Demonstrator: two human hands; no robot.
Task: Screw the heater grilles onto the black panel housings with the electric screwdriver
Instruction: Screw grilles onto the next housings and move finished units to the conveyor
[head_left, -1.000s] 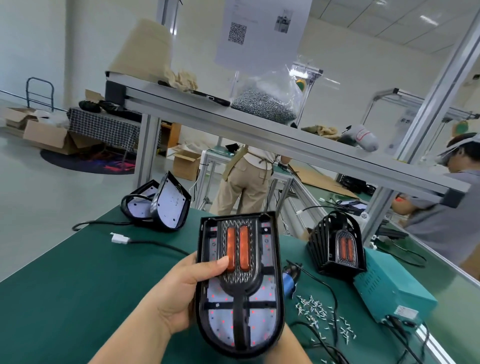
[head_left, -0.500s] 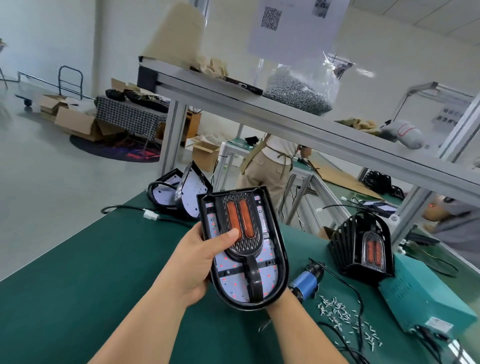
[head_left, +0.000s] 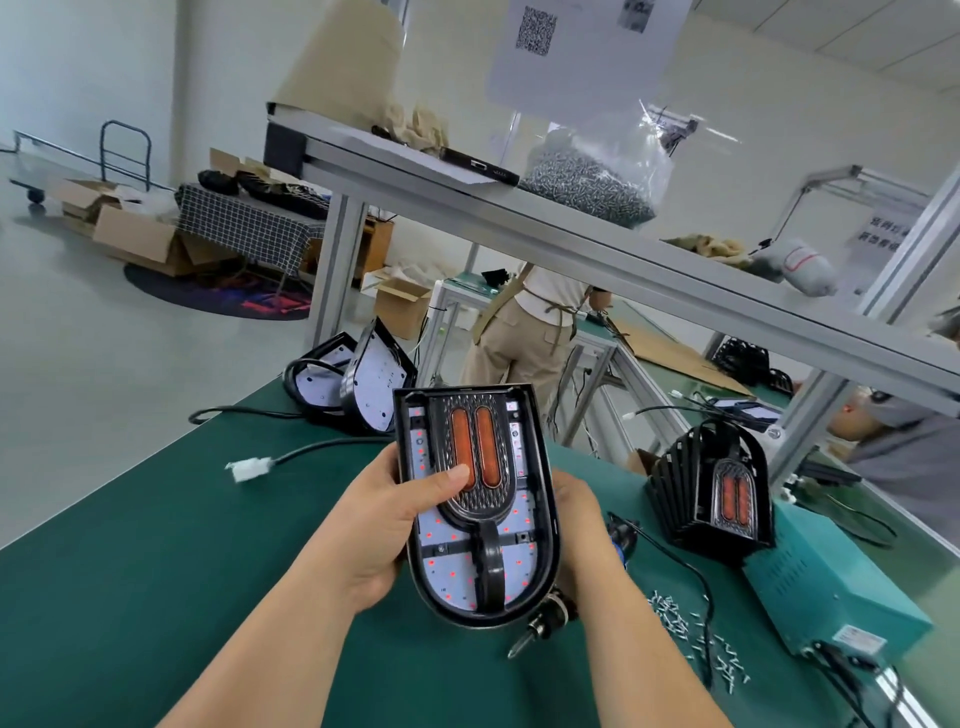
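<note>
A black panel housing (head_left: 540, 467) with a white, red-dotted board inside is held up above the green table (head_left: 130, 571). A heater grille (head_left: 475, 501) with two orange elements lies in it. My left hand (head_left: 384, 525) grips the housing's left edge, thumb pressed on the grille. My right hand (head_left: 576, 514) holds the right edge, its fingers mostly hidden behind the housing. The electric screwdriver (head_left: 545, 621) lies on the table under my right wrist, bit pointing toward me, its blue body (head_left: 621, 540) showing beyond the hand. Loose screws (head_left: 691, 634) are scattered to the right.
A finned black heater unit (head_left: 711, 488) stands at the right beside a teal power box (head_left: 826, 587). Two more housings (head_left: 363, 389) lean at the table's far edge, with a white cable connector (head_left: 249, 467) nearby. A metal shelf (head_left: 571, 234) overhead carries a bag of screws (head_left: 587, 182). People work behind.
The housing has turned more upright and nearer to me. My right hand, hidden behind it before, now shows at its right edge. The left thumb stays on the grille.
</note>
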